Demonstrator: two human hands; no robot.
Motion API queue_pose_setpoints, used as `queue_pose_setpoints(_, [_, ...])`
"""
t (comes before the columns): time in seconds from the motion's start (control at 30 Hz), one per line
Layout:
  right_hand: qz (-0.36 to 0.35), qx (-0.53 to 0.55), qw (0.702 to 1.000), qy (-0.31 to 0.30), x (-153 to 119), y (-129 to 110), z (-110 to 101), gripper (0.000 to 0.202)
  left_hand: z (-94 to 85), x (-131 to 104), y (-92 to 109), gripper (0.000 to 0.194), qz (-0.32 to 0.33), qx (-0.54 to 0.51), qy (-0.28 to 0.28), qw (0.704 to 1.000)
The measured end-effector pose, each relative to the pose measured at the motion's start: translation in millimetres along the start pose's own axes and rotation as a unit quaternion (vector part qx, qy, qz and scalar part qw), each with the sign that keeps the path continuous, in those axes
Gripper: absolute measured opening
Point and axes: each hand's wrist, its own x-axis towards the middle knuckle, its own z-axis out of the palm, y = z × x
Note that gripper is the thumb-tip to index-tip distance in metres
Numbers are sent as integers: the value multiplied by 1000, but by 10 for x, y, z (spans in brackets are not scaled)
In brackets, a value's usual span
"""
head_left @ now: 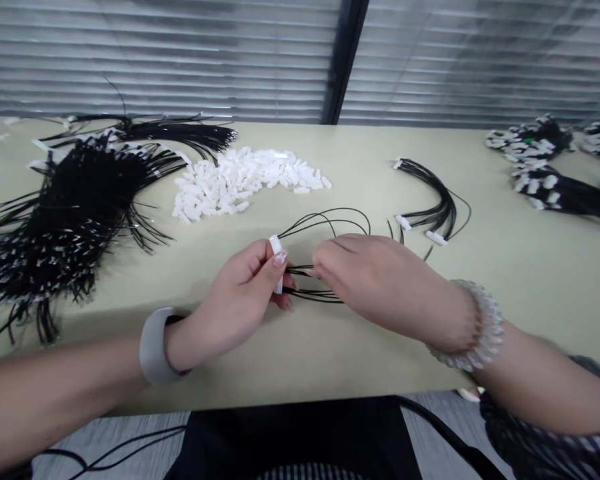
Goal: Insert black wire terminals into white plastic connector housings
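Near the middle of the table, my left hand (247, 283) pinches a white plastic connector housing (276, 245) between thumb and fingers. Several thin black wires (313, 295) run out of its right side, some looping upward. My right hand (367, 270) is closed on the wires just right of the housing, its fingertips pinched around them; the far wire ends are hidden behind this hand. Beyond my right hand lies a curved bundle of black wires (443, 197) with white connectors on its ends.
A large heap of black wires with metal tips (90, 193) covers the table's left side. Loose white connector housings (245, 177) lie piled at the back centre. Bundled harnesses (555, 183) rest at the far right. Window blinds (155, 60) stand behind the table (360, 360).
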Motion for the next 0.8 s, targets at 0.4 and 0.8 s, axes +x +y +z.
queue_pose_setpoints(0.4, [7, 171, 985, -29, 82, 12, -18, 27, 12, -5, 3, 27, 1, 4, -18, 1000])
queue_pose_setpoints(0.8, [24, 232, 972, -31, 94, 9, -21, 29, 16, -10, -6, 26, 4, 12, -19, 1000])
